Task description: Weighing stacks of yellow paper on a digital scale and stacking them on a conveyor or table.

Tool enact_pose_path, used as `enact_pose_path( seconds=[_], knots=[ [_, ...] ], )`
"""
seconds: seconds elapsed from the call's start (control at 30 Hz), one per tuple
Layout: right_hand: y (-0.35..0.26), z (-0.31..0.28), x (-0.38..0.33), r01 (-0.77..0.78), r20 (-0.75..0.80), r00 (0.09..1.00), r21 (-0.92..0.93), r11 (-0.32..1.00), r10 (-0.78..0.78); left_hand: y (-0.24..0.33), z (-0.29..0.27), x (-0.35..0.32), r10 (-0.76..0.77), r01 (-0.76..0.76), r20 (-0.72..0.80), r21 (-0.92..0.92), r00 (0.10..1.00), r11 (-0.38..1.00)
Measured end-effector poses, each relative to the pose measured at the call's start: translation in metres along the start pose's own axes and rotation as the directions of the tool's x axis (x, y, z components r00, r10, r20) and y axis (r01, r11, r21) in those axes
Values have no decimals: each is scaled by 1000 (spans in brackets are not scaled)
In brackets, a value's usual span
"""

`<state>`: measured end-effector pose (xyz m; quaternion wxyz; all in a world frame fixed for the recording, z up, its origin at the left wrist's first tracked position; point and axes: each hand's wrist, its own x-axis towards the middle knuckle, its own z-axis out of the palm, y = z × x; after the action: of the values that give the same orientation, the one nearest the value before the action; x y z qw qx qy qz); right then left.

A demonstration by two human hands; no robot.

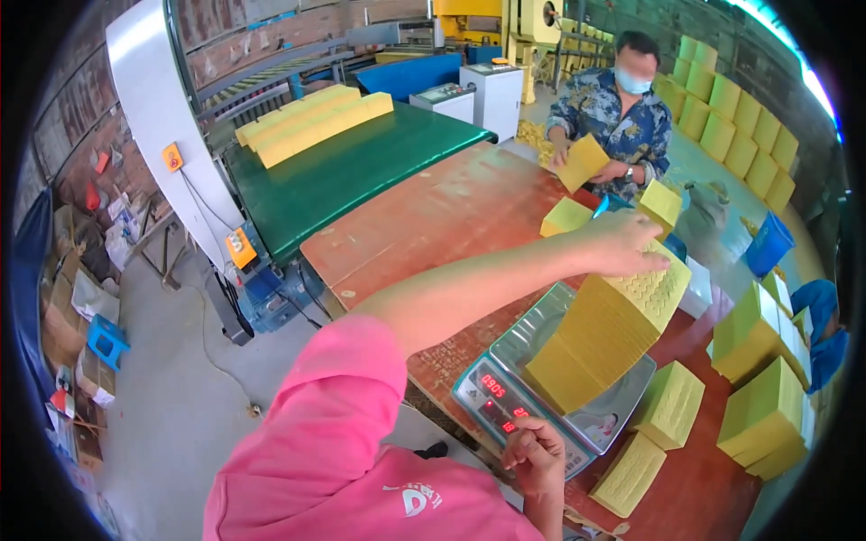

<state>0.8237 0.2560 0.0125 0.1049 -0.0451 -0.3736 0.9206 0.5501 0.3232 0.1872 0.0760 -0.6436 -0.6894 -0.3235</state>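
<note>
A tall leaning stack of yellow embossed sheets [600, 338] stands on the pan of a grey digital scale [541, 326], whose front display [492, 388] glows red. My left hand [622, 243] reaches out from a pink sleeve and grips the stack's top edge, fingers laid over it. My right hand [537, 455] rests with curled fingers on the scale's front panel, holding nothing. The scale sits at the near edge of a brown wooden table [433, 216].
Smaller yellow stacks [670, 404] [630, 473] [762, 415] lie right of the scale, others [566, 216] farther back. Across the table a co-worker [613, 108] holds a yellow stack [582, 160]. A green conveyor table [343, 176] carries yellow rows [311, 117]. A blue bin [769, 243] stands right.
</note>
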Motion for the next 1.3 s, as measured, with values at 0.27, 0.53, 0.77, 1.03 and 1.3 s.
enact_pose_path(
  seconds=[0.27, 0.53, 0.77, 1.03, 1.3],
  knots=[
    [12, -10, -5, -4, -131, 991, 23, 1000, 7, 18, -4, 34, -141, 84, 425, 151, 894, 985],
    [21, -13, -7, -77, -166, 982, 56, 995, 85, 15, 16, 45, -50, 13, 340, 109, 939, 994],
    [27, -18, -21, -143, -184, 972, 34, 989, 147, 1, 28, 21, -21, -16, 455, 76, 890, 997],
    [42, -56, -38, -171, -221, 952, 187, 967, 211, 18, 31, -6, 66, -121, 435, 101, 898, 987],
    [20, -52, -38, -80, -102, 988, 321, 944, 119, 67, -8, -51, -125, 123, 394, 31, 910, 992]
  ],
)
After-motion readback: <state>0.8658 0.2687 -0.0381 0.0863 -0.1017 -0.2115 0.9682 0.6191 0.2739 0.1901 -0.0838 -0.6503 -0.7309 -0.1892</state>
